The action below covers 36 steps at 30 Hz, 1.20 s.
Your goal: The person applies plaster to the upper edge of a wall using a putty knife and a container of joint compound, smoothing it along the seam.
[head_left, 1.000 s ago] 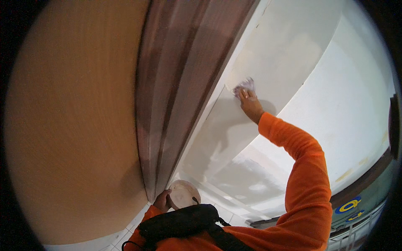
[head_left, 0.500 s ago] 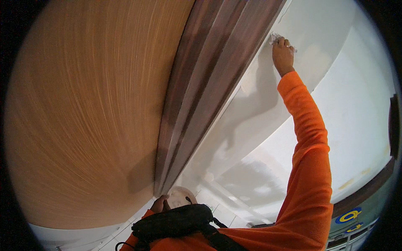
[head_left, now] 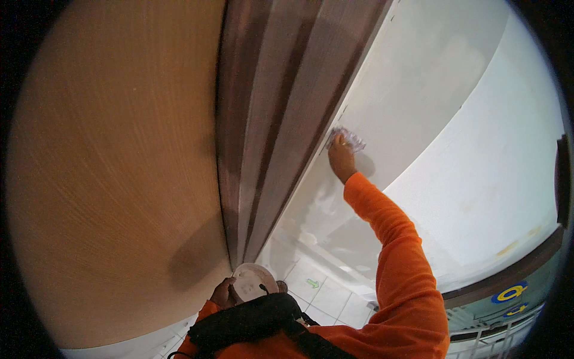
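My right hand [head_left: 342,160] is closed on a crumpled pale wad [head_left: 354,140] with a purplish tint; whether it is cloth, paper or plastic I cannot tell. The wad presses against the white wall [head_left: 418,84], right beside the edge of the dark brown ridged door frame [head_left: 281,119]. Low in the view, my left hand [head_left: 223,293] grips the rim of a round, pale bowl [head_left: 254,281] with whitish smears inside. The black bag at my chest hides part of the bowl.
A wood-grained brown door [head_left: 119,167] fills the left side. Below are white floor tiles [head_left: 323,299] with a green arrow mark [head_left: 313,283]. A black bag [head_left: 248,317] hangs across my chest. At the lower right is a dark-edged panel with a blue and yellow sign [head_left: 509,292].
My right hand has come down along the frame's edge, lower and further left, with the wad still in it. More of the bowl shows now, and the whole view has shifted.
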Each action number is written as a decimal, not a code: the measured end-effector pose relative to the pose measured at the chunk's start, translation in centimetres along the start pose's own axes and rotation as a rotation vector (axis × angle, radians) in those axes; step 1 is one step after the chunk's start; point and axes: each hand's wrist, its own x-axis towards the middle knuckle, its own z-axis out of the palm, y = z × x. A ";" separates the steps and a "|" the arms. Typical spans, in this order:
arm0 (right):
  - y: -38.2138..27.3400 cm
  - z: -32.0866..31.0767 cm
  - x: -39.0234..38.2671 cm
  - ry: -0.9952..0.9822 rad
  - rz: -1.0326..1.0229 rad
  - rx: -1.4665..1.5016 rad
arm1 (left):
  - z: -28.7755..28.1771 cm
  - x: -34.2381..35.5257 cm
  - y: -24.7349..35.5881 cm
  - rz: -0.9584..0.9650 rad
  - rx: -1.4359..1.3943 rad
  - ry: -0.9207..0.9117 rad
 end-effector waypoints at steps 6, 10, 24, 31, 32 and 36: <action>-1.7 -1.1 -4.9 -0.310 0.010 0.536 | -1.3 0.7 -0.8 -0.004 0.004 0.009; 2.5 -2.5 -7.1 -0.234 0.450 1.717 | -1.6 1.1 -0.8 0.021 0.020 0.000; 8.1 -14.2 -8.0 -0.256 0.379 2.204 | 0.8 3.9 4.1 -0.053 -0.189 -0.227; 11.2 -22.3 -8.6 -0.518 0.587 2.358 | 18.4 -0.3 20.6 0.194 0.030 -0.492; 11.0 -22.0 -9.2 -0.483 0.561 2.354 | 19.7 -0.6 21.4 0.242 0.064 -0.524; 9.1 -22.9 -10.3 -0.460 0.639 2.323 | 22.6 -2.6 23.0 0.414 0.147 -0.575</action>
